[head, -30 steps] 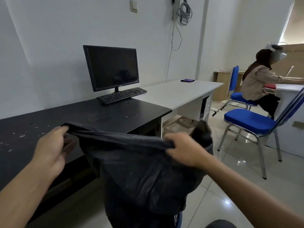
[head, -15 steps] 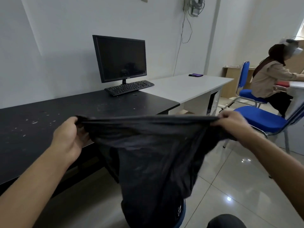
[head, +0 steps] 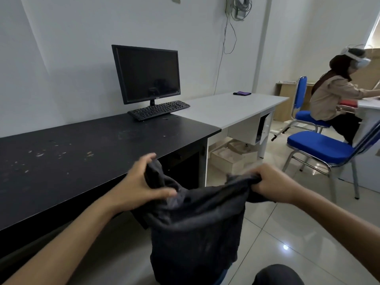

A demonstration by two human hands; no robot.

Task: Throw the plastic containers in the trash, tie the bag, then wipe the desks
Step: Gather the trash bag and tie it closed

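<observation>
A long black bench (head: 82, 157), flecked with crumbs, carries a monitor (head: 147, 74) and keyboard (head: 158, 110); a white bench (head: 230, 108) adjoins it. Before them the trash bag (head: 195, 229) hangs, contents hidden, perhaps over a bin. Left hand (head: 141, 186) and right hand (head: 275, 184) each clench its bunched rim
</observation>
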